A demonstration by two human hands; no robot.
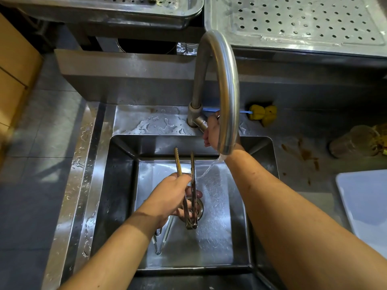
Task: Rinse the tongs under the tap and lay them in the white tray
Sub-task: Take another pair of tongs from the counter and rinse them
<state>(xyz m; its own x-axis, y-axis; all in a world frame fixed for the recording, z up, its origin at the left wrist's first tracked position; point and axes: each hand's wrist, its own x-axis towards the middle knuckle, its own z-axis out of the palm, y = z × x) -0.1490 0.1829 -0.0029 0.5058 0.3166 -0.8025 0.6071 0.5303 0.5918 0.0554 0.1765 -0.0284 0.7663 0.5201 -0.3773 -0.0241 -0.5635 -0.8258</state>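
Clerk: Tongs [192,176], one pair, metal, serrated tips. Location?

Checker: Held over the sink [123,195], above the drain [200,207]. Tips point away from the person and the hinge end is nearest. The arms are slightly apart. The left hand [169,195] grasps them about midway, fingers curled round them.

Clerk: Tap [222,80], one, tall arched steel spout. Condition?

Checker: Running. The water stream [210,166] leaves the nozzle and slants down to the left, toward the right arm of the tongs. Contact cannot be confirmed.

Clerk: Right hand [211,132]?

Checker: At the tap lever [200,122] by the spout's base, partly hidden behind the spout. I cannot tell whether it clasps the lever or only presses it.

Clerk: White tray [364,206]?

Checker: On the counter [303,193] right of the sink, cut off by the frame's edge, well apart from the tongs.

Clerk: Other items?

Checker: Second pair of tongs [161,237], lying on the sink floor, partly under the left forearm. Yellow brush head [262,114] on a blue handle, on the ledge behind the tap. Clear cup [351,141], blurred, on the counter at far right beside yellow scraps. Brown stains [305,153] on the counter between sink and cup. Perforated steel tray [303,21] at back right, with another at back left. Water is pooled on the sink's rim, behind and to the left.
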